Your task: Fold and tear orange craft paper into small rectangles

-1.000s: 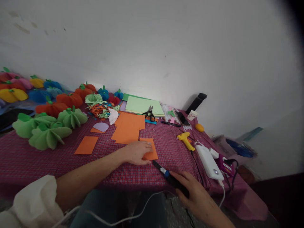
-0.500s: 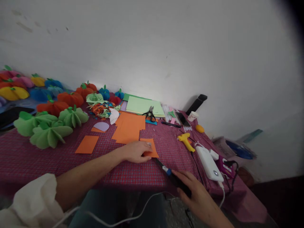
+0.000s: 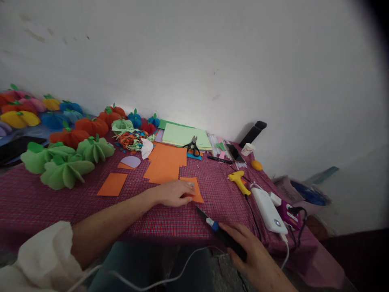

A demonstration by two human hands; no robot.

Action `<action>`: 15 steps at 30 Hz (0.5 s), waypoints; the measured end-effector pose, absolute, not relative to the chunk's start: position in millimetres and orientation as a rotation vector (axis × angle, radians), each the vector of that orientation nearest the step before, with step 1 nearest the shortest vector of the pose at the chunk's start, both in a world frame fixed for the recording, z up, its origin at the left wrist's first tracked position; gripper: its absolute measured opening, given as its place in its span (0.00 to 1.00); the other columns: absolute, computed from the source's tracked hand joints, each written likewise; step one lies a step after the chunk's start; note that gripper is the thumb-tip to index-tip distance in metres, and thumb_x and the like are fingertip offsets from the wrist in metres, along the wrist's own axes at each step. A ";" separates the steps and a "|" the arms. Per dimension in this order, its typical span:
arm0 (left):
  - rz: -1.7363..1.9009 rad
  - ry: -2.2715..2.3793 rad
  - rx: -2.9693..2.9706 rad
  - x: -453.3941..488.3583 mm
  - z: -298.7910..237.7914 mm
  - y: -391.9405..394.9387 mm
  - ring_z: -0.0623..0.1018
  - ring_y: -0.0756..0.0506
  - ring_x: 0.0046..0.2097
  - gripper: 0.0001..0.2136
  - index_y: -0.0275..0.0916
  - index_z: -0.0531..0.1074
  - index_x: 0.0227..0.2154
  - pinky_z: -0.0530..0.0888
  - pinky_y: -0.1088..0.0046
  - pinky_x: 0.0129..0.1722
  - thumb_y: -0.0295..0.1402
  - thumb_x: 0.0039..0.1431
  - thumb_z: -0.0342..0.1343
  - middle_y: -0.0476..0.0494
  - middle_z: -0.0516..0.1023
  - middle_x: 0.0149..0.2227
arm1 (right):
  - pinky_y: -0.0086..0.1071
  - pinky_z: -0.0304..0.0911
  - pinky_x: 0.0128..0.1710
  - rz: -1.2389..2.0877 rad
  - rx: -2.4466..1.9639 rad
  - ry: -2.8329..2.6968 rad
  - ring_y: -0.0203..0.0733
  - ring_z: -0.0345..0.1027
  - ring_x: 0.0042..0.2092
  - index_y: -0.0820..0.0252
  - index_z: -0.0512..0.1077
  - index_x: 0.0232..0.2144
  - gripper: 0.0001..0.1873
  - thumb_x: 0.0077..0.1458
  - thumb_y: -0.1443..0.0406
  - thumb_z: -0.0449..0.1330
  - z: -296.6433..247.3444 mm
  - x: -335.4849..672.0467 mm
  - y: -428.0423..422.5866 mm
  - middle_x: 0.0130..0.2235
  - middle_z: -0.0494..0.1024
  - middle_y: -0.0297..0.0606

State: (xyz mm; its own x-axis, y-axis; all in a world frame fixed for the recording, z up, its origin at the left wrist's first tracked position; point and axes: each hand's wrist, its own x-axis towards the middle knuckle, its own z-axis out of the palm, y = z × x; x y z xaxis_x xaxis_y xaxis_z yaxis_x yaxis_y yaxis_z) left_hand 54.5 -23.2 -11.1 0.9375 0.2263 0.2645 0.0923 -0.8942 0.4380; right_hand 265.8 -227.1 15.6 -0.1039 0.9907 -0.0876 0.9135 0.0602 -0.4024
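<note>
My left hand [image 3: 174, 193] rests palm down on the red checked tablecloth [image 3: 36, 202], its curled fingers pressing the near edge of a small orange paper piece [image 3: 194, 187]. My right hand [image 3: 247, 249] is at the table's front edge, fingers wrapped round a black tool with a blue band [image 3: 212, 223] whose tip points toward that paper. A white cable [image 3: 158, 280] trails below the table edge.
A stack of orange sheets [image 3: 165, 162], another orange rectangle [image 3: 112, 184], light green sheets [image 3: 185, 136] with black scissors [image 3: 192, 146], a yellow glue gun [image 3: 239, 180], a white power bank [image 3: 267, 207], a phone [image 3: 234, 153], and several paper pumpkins [image 3: 65, 168] lie about.
My right hand with the black tool has slid slightly back toward the table's front edge. My left hand stays on the orange piece.
</note>
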 end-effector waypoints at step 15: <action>0.352 0.147 2.455 52.5 -17.9 -9.9 0.65 0.48 0.52 0.13 0.39 0.70 0.40 0.60 0.73 0.51 0.36 0.58 0.43 0.45 0.72 0.45 | 0.37 0.55 0.49 0.488 -1.909 -2.153 0.41 0.59 0.49 0.53 0.58 0.52 0.25 0.49 0.68 0.49 15.3 259.4 -215.3 0.48 0.64 0.40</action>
State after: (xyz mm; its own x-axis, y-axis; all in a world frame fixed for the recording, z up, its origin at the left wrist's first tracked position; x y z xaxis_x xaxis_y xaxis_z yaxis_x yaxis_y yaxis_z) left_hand 52.5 -9.9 -17.9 0.9578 0.1913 0.2145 0.0184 -0.7856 0.6185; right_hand 259.4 -215.3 15.3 -0.1305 0.9900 -0.0529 0.9160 0.1000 -0.3885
